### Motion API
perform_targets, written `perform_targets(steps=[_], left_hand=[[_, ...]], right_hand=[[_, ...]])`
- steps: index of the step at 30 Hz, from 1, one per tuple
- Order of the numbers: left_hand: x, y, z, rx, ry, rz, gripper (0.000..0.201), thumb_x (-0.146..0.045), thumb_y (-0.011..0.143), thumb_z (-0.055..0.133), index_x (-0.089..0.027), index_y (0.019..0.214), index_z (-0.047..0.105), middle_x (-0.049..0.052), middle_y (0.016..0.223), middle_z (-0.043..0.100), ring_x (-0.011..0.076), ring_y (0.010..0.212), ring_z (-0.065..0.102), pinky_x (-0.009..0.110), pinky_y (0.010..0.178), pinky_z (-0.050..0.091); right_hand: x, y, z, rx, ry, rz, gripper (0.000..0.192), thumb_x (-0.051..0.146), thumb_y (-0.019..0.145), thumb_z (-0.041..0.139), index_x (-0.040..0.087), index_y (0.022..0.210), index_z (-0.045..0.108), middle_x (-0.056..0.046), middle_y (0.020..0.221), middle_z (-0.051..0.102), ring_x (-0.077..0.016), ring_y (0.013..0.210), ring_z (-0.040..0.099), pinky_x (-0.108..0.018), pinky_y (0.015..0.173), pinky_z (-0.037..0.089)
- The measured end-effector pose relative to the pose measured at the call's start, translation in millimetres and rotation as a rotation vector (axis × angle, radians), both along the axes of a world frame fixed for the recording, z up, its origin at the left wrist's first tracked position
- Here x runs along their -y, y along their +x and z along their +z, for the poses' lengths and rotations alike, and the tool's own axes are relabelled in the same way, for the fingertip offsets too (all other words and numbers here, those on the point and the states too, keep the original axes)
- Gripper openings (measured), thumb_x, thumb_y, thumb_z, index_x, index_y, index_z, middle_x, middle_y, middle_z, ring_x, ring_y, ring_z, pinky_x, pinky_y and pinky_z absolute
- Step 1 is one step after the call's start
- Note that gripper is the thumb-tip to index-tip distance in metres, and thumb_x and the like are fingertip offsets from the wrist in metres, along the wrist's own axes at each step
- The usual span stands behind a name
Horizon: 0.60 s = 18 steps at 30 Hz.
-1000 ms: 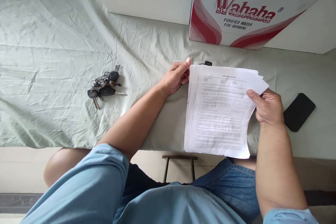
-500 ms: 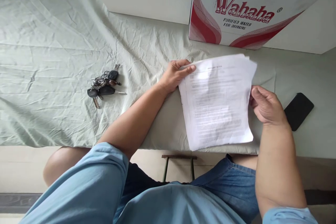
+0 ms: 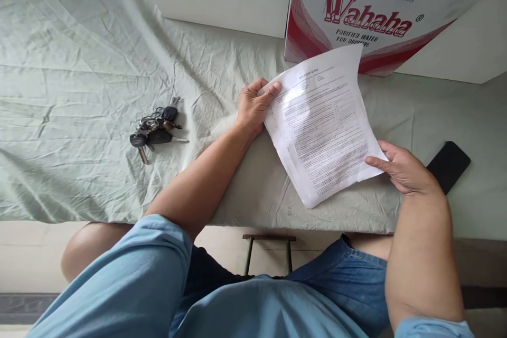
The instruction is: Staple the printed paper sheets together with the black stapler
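Printed paper sheets [image 3: 322, 132], headed "Overleaf Notes" on the top page, are held up over the cloth-covered table. My left hand [image 3: 257, 103] pinches their upper left corner, thumb on top and fingers beneath. At the lower right corner, my right hand [image 3: 402, 166] grips the paper between thumb and fingers. The sheets are tilted and slightly curved, with further page edges showing along the left side. How many there are I cannot tell.
A bunch of keys [image 3: 156, 129] lies on the pale green cloth [image 3: 79, 74] to the left. Beyond my right hand rests a black phone [image 3: 449, 166], partly covered by it. A Wahaha water carton [image 3: 368, 16] stands at the back. Below the table edge shows a stool-like frame [image 3: 269, 237].
The sheets have turned and shifted up and left, their upper edge now overlapping the carton. My right hand has moved down to the lower right corner, its thumb now on top.
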<state>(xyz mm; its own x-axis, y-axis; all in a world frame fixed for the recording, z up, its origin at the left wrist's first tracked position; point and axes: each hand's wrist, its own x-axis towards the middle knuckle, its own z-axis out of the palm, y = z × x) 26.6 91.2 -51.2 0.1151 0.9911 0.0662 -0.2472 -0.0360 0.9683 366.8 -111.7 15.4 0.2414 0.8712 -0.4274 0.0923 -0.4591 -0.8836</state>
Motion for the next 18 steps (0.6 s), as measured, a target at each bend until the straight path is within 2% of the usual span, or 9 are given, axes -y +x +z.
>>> perform_targets(steps=[2,4,6,8,11,14,16,18], left_hand=[[-1,0,-1.1,0.005,0.001,0.004,0.086,-0.089,0.066,0.103,-0.024,0.074,0.047,-0.005,0.069,0.039,0.0104,0.063,0.044,0.027,0.053,0.035],[-2,0,-0.8,0.012,0.007,-0.001,0.085,-0.090,0.067,0.101,-0.024,0.074,0.049,-0.004,0.069,0.041,0.0103,0.062,0.043,0.027,0.053,0.034],[0,0,1.9,0.016,0.018,-0.051,0.082,-0.089,0.067,0.101,-0.024,0.075,0.053,-0.004,0.069,0.047,0.0105,0.062,0.045,0.027,0.055,0.035],[2,-2,6.8,-0.003,0.031,-0.158,0.078,-0.086,0.063,0.104,-0.023,0.076,0.060,-0.002,0.071,0.054,0.0113,0.063,0.048,0.028,0.056,0.037],[7,-6,15.1,-0.129,0.077,-0.327,0.074,-0.079,0.062,0.108,-0.022,0.073,0.063,-0.002,0.069,0.053,0.0110,0.063,0.044,0.029,0.055,0.030],[9,-9,18.0,-0.254,0.152,-0.347,0.080,-0.074,0.066,0.110,-0.022,0.064,0.049,-0.004,0.065,0.039,0.0095,0.063,0.031,0.032,0.055,0.018],[8,-9,15.2,-0.258,0.160,-0.298,0.087,-0.076,0.066,0.109,-0.023,0.063,0.040,-0.005,0.066,0.033,0.0093,0.064,0.027,0.032,0.056,0.015],[5,-7,10.0,-0.207,0.134,-0.227,0.091,-0.082,0.066,0.107,-0.023,0.064,0.037,-0.005,0.067,0.031,0.0089,0.065,0.026,0.032,0.055,0.016]], right_hand=[[5,6,1.7,0.017,-0.082,0.037,0.063,0.053,0.044,0.121,0.027,0.092,0.089,-0.004,0.092,0.090,-0.0285,0.091,0.084,-0.043,0.089,0.074],[8,14,1.8,0.054,-0.063,-0.058,0.061,0.051,0.042,0.121,0.025,0.087,0.089,-0.005,0.090,0.090,-0.0284,0.088,0.082,-0.046,0.091,0.073],[8,20,0.1,0.084,0.082,-0.265,0.060,0.048,0.040,0.121,0.025,0.087,0.090,-0.005,0.092,0.090,-0.0281,0.087,0.080,-0.050,0.095,0.072],[3,23,-2.3,0.073,0.290,-0.461,0.055,0.039,0.041,0.118,0.025,0.084,0.087,-0.006,0.095,0.089,-0.0307,0.093,0.081,-0.054,0.101,0.071],[-7,20,-4.9,0.029,0.547,-0.616,0.040,0.031,0.049,0.109,0.025,0.076,0.080,-0.009,0.099,0.087,-0.0378,0.114,0.083,-0.060,0.112,0.068],[-14,11,-5.9,-0.005,0.617,-0.675,0.032,0.032,0.057,0.104,0.027,0.075,0.079,-0.009,0.109,0.089,-0.0392,0.128,0.081,-0.062,0.122,0.064],[-14,5,-6.3,-0.052,0.586,-0.669,0.033,0.036,0.059,0.105,0.027,0.079,0.080,-0.008,0.113,0.090,-0.0394,0.131,0.081,-0.064,0.122,0.065],[-11,1,-6.8,-0.101,0.505,-0.599,0.038,0.036,0.058,0.108,0.026,0.082,0.081,-0.010,0.113,0.090,-0.0404,0.133,0.080,-0.065,0.121,0.065]])
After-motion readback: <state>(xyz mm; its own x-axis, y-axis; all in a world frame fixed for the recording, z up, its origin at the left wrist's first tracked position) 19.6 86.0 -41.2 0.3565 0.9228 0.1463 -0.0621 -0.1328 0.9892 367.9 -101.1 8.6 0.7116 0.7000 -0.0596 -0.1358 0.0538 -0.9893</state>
